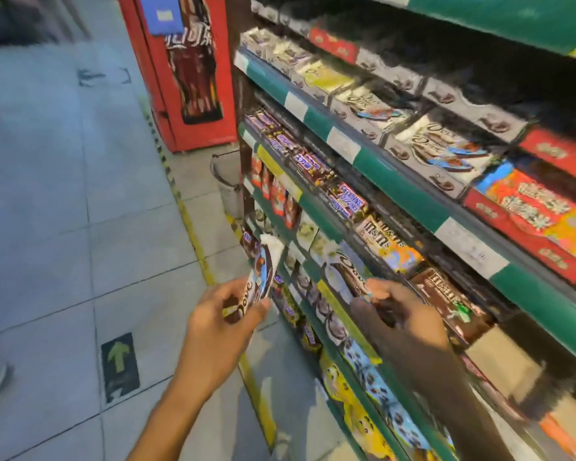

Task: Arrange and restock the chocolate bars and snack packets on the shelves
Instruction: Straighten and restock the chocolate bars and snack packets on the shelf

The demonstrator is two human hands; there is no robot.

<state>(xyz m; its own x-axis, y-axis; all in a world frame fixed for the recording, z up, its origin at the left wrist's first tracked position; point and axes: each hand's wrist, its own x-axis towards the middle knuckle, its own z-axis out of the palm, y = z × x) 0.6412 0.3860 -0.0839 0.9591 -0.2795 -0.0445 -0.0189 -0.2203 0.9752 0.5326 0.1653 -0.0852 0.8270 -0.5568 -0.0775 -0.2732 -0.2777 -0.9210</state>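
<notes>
My left hand (220, 324) grips a Dove chocolate packet (263, 271), white and brown, held upright in front of the shelf's left end. My right hand (403, 321) pinches the lower end of a second Dove packet (340, 271), which leans against the green shelf edge (346, 314). Snickers bars (313, 164) lie in a row on the shelf above. M&M's boxes (383, 241) sit to their right. Boxes of Dove bars (443, 144) fill the higher shelf.
A red drinks cooler (180, 68) stands at the far end of the shelving. A grey bucket (228, 181) sits on the floor beside it. Yellow tape runs along the tiled floor, with a green arrow sticker (118, 366). Snack bags (356, 404) hang on the lower shelves.
</notes>
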